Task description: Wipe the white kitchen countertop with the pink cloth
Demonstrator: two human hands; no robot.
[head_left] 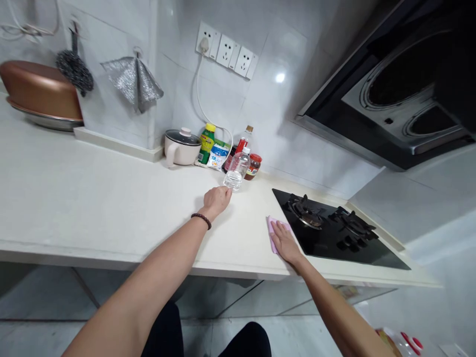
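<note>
My left hand (216, 201), with a dark beaded bracelet on the wrist, is closed over the counter. Its knuckles come right up to the base of a clear plastic bottle (238, 168) with a white cap; whether they touch, I cannot tell. The inside of that fist is hidden. Flat on a pink cloth (272, 238), my right hand (284, 241) has its fingers stretched out and presses the cloth to the counter (130, 208). The cloth lies at the left edge of the black gas hob (327, 223).
Against the wall stand a cream electric pot (182, 148), a green bottle with a yellow cap (207, 144), a blue-white packet (218, 154) and a red-lidded jar (253, 167). A range hood (390, 94) overhangs the hob. A copper-coloured pan (42, 91) rests far left.
</note>
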